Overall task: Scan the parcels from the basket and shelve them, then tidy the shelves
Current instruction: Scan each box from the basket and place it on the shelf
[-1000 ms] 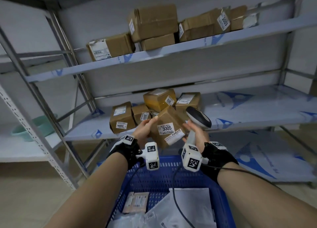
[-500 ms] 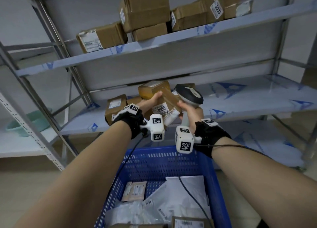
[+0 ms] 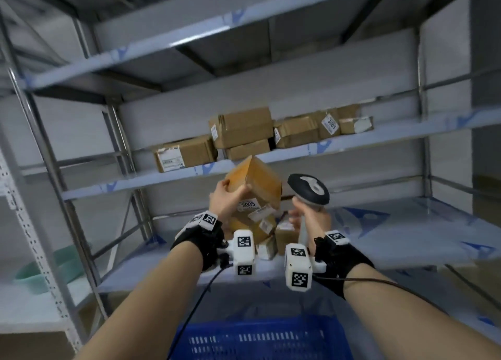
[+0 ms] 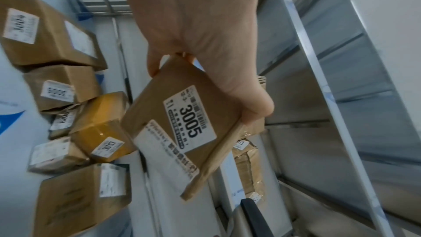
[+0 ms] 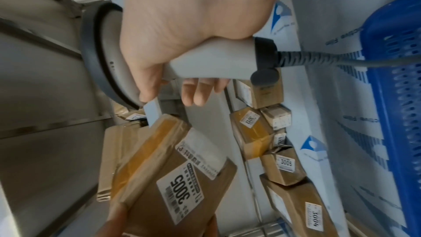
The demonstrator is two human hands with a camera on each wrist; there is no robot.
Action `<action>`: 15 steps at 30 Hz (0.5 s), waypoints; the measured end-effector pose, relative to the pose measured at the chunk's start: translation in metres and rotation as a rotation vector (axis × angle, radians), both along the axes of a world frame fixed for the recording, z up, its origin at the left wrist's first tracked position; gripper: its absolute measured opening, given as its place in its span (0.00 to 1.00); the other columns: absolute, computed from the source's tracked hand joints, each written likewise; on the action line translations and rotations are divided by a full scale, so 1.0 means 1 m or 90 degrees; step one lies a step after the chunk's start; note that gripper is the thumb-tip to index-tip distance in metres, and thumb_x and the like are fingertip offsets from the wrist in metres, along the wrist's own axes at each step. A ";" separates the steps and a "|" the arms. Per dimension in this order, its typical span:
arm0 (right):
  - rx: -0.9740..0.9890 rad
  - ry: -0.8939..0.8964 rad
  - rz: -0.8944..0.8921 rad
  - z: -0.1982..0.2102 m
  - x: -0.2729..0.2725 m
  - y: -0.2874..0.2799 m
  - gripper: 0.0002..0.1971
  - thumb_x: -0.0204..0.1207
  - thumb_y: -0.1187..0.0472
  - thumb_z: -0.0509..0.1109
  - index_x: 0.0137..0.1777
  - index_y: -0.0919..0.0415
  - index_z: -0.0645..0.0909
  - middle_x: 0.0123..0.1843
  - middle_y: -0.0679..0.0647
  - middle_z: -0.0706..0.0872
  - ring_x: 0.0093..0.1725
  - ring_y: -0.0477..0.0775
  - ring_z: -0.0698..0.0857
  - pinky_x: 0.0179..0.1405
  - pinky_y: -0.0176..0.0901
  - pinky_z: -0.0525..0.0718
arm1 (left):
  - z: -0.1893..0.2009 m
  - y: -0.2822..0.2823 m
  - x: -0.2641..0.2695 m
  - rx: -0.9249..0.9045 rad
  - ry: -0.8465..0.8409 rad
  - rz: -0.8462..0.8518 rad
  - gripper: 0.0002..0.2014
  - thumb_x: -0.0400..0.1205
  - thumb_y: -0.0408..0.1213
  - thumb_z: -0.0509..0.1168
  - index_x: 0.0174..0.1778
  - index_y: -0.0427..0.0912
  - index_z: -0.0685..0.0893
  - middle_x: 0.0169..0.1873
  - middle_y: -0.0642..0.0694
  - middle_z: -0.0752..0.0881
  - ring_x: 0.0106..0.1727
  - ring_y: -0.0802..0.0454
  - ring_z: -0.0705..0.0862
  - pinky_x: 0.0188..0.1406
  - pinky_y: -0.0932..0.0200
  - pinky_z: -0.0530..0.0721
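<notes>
my left hand (image 3: 226, 197) is clamped round the upper corner of the parcel (image 3: 254, 186) marked 3005, holding it tilted, one corner pointing up, in the air just below the front lip of the upper shelf (image 3: 298, 149) and above the boxes on the lower shelf (image 3: 406, 224). my right hand (image 3: 311, 216) is wrapped round the scanner (image 3: 309, 189) grip, just to the parcel's right. i judge the shelving falls to the left hand, up and forward.

Grey metal shelving (image 3: 271, 156) stands against a pale wall (image 3: 271, 88); beige floor (image 3: 32, 346) below.
</notes>
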State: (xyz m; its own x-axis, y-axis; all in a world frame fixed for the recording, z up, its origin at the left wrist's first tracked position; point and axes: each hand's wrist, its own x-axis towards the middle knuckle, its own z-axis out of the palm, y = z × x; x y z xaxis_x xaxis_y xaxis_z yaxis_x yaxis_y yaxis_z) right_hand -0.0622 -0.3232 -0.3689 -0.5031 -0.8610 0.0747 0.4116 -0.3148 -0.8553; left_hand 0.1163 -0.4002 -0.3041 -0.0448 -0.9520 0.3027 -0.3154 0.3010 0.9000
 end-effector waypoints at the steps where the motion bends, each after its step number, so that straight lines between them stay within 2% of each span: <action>1: -0.005 0.005 -0.010 0.009 -0.002 0.000 0.06 0.74 0.62 0.76 0.44 0.66 0.84 0.33 0.59 0.86 0.25 0.51 0.81 0.22 0.36 0.79 | 0.010 0.001 0.000 -0.033 -0.001 -0.006 0.52 0.55 0.69 0.72 0.76 0.53 0.68 0.68 0.45 0.76 0.63 0.42 0.82 0.58 0.40 0.85; 4: -0.024 0.017 -0.033 0.029 -0.008 0.001 0.07 0.74 0.63 0.76 0.40 0.65 0.83 0.30 0.59 0.84 0.25 0.52 0.79 0.26 0.40 0.78 | 0.037 0.003 -0.007 -0.103 -0.020 -0.030 0.54 0.53 0.70 0.74 0.77 0.58 0.65 0.71 0.46 0.71 0.64 0.42 0.80 0.57 0.40 0.86; 6: -0.033 0.016 -0.044 0.039 -0.011 0.000 0.09 0.74 0.62 0.77 0.36 0.64 0.82 0.30 0.59 0.84 0.25 0.52 0.79 0.28 0.42 0.78 | 0.054 0.002 -0.017 -0.139 -0.040 -0.040 0.54 0.53 0.69 0.75 0.76 0.60 0.64 0.73 0.47 0.69 0.65 0.41 0.78 0.52 0.40 0.88; 8: -0.036 0.020 -0.052 0.045 -0.015 -0.002 0.09 0.74 0.61 0.77 0.39 0.65 0.83 0.31 0.59 0.84 0.24 0.51 0.79 0.28 0.41 0.79 | 0.067 0.000 -0.029 -0.171 -0.046 -0.043 0.52 0.55 0.66 0.76 0.76 0.61 0.64 0.72 0.50 0.66 0.66 0.39 0.77 0.44 0.40 0.89; 9: -0.038 0.020 -0.056 0.048 -0.016 -0.003 0.08 0.74 0.60 0.77 0.42 0.66 0.83 0.31 0.59 0.84 0.23 0.50 0.79 0.27 0.41 0.79 | 0.075 0.003 -0.036 -0.187 -0.057 -0.033 0.51 0.56 0.66 0.75 0.76 0.60 0.64 0.71 0.50 0.65 0.68 0.38 0.75 0.46 0.39 0.89; 12: -0.041 0.016 -0.062 0.053 -0.025 -0.007 0.08 0.74 0.60 0.77 0.46 0.64 0.83 0.31 0.59 0.84 0.22 0.48 0.79 0.27 0.39 0.79 | 0.093 0.005 -0.057 -0.209 -0.144 0.021 0.49 0.61 0.65 0.70 0.79 0.55 0.64 0.73 0.42 0.64 0.73 0.38 0.68 0.67 0.38 0.78; 15: -0.045 0.008 -0.071 0.057 -0.037 -0.011 0.07 0.73 0.61 0.77 0.44 0.62 0.82 0.31 0.58 0.84 0.25 0.50 0.79 0.28 0.40 0.78 | 0.104 -0.002 -0.076 -0.221 -0.201 0.053 0.43 0.70 0.60 0.72 0.79 0.53 0.63 0.74 0.36 0.63 0.75 0.36 0.64 0.73 0.42 0.69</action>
State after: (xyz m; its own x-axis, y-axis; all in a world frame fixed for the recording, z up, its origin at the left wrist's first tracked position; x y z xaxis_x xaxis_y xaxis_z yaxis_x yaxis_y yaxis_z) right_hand -0.0990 -0.3338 -0.3118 -0.5935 -0.7925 0.1404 0.3600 -0.4175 -0.8343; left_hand 0.0400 -0.4019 -0.2002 -0.1134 -0.8012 0.5875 -0.5931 0.5290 0.6069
